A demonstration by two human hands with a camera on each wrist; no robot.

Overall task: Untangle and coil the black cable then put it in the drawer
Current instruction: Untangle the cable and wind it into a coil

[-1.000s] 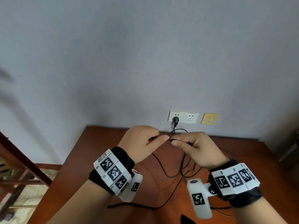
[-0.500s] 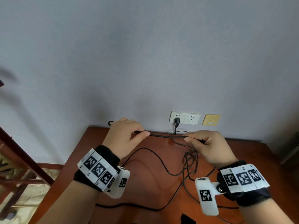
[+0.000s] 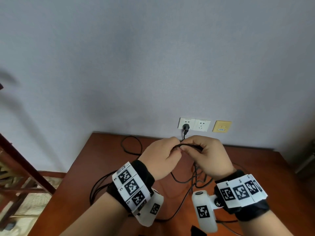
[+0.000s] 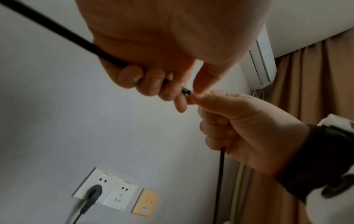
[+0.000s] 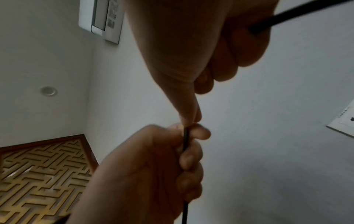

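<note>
A thin black cable (image 3: 191, 146) runs between my two hands, which are held close together above the brown table (image 3: 105, 159). My left hand (image 3: 172, 149) has its fingers curled round the cable (image 4: 57, 28), thumb and forefinger pinching it where the hands meet. My right hand (image 3: 190, 147) grips the same cable, which hangs down from its fist (image 4: 221, 166). In the right wrist view the cable (image 5: 185, 139) passes through my left fist. Slack lies in tangled loops (image 3: 181, 181) on the table under my hands. No drawer is in view.
A white double wall socket (image 3: 202, 125) with a black plug (image 3: 186, 127) in it, and a yellow plate (image 3: 221, 126), sit just above the table's back edge. Dark wooden furniture (image 3: 22, 167) stands at the left. A curtain (image 4: 316, 91) hangs at the right.
Half a second ago my hands were apart with the cable stretched between them. My left hand has since come back right to meet the right hand, leaving a loop at the table's back left.
</note>
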